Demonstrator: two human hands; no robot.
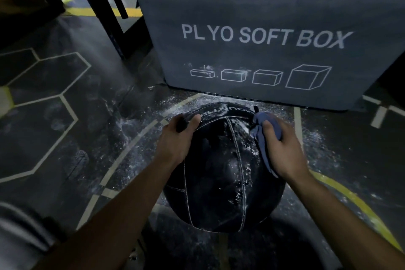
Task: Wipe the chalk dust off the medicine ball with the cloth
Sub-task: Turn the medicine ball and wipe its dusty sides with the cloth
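Right hand [282, 144] fingers curl tight around a bunched blue cloth [263, 138], pressing it to the upper right of the black medicine ball [221, 177]. Left hand [177, 136] fingers clamp a strap on the upper left. The ball sits on the chalk-strewn floor [65, 138], just before the plyo soft box [263, 50].

Single head view, close, looking forward-down over both forearms onto floor [65, 138]; plyo box [263, 50] ahead.
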